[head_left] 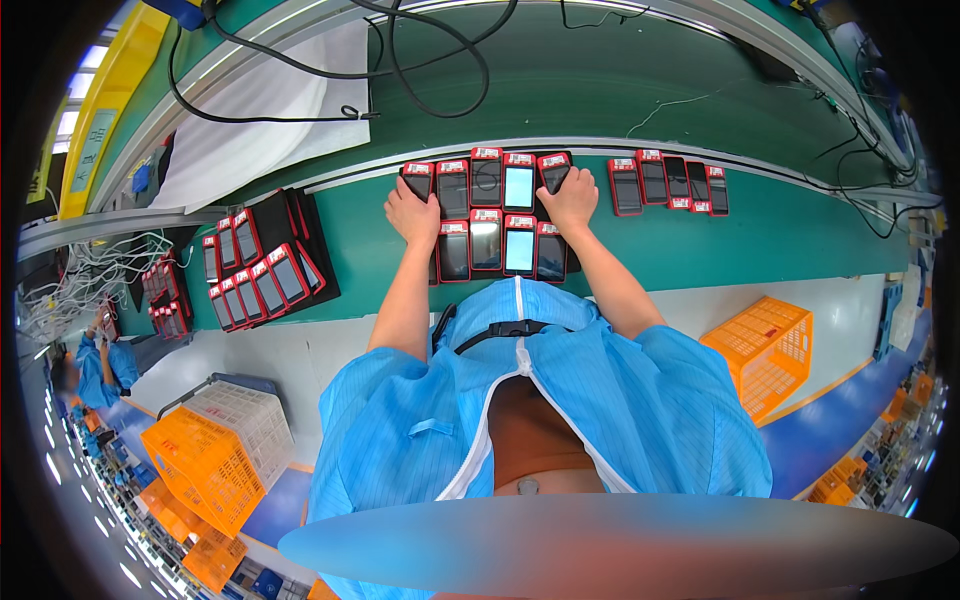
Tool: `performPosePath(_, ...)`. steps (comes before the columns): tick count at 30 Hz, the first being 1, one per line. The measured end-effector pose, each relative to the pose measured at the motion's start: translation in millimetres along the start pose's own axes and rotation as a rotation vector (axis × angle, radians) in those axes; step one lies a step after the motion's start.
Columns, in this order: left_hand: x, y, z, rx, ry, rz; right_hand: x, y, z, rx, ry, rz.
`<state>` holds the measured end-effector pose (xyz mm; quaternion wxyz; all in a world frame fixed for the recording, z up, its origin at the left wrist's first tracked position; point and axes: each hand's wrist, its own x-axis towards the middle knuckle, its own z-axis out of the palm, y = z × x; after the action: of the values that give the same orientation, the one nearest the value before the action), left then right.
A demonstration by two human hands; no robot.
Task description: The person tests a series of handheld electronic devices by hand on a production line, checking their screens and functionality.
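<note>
My left hand (412,214) is at the left end of the far row of red-edged handheld phones, its thumb and fingers around a dark-screened phone (419,177). At the right end of that row, my right hand (571,203) grips another phone (552,173) in the same way. Both of these phones sit slightly turned, and their near ends are partly hidden by my hands. Between and below my hands, several more phones lie in two rows over a black tray. A far phone (519,188) and a near phone (519,248) have bright, lit screens.
On the green bench (370,265), a black tray (318,250) of phones lies left, and a group of phones (653,182) lies right. Black cables (470,60) hang overhead. Orange crates (760,350) (205,465) stand below the bench. A person in blue (100,370) is far left.
</note>
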<state>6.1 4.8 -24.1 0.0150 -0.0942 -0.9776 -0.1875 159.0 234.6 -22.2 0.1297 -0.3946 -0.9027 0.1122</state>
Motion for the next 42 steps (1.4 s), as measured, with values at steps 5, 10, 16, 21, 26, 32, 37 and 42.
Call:
performPosePath(5, 0, 1, 1, -0.004, 0.011, 0.009, 0, 1, 0, 0.006, 0.002, -0.002)
performPosePath(10, -1, 2, 0, -0.012, -0.001, 0.005, -1, 2, 0, 0.006, 0.001, -0.002)
performPosePath(16, -2, 2, 0, -0.009, -0.002, 0.002, -1, 1, 0, 0.002, -0.015, 0.003)
performPosePath(21, -3, -1, 1, -0.016, 0.027, 0.016, -2, -1, 0, 0.0, -0.017, -0.002)
performPosePath(26, -3, 3, 1, -0.02, 0.028, 0.005, 0, 1, 1, -0.012, -0.034, 0.003)
performPosePath(32, -5, 1, 6, -0.031, 0.022, 0.007, -2, 5, -1, -0.026, -0.037, 0.0)
performPosePath(37, -3, -1, 8, -0.007, 0.04, 0.0, -1, 3, 1, -0.001, -0.014, -0.015)
performPosePath(42, -4, 2, 10, -0.028, 0.048, 0.043, 2, 2, -2, -0.04, -0.033, 0.009)
